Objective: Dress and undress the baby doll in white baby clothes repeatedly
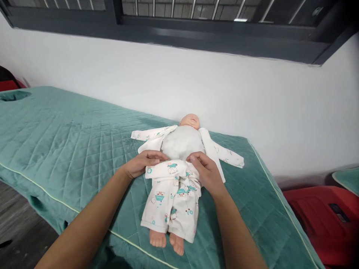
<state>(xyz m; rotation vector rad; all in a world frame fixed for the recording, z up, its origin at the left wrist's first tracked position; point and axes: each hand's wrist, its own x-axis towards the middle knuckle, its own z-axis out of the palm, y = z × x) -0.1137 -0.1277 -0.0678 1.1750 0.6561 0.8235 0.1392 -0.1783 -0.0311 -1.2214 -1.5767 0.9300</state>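
Note:
A baby doll [183, 144] lies on its back on the green quilted bed cover, its head toward the wall and its bare feet toward me. It wears white printed trousers [159, 198], and a white printed jacket [230, 157] lies spread open under its torso with the sleeves out to both sides. At the left of the waistband, my left hand [144, 161] has its thumb and fingers closed on the cloth. My right hand [206, 170] pinches the waistband on the other side. The doll's grey-white belly shows bare above the trousers.
The green bed cover [84, 130] has a face hole [15, 95] at its far left end. Behind it rise a white wall [224, 93] and a dark window frame [196, 37]. A red plastic object [322, 220] stands beyond the right edge.

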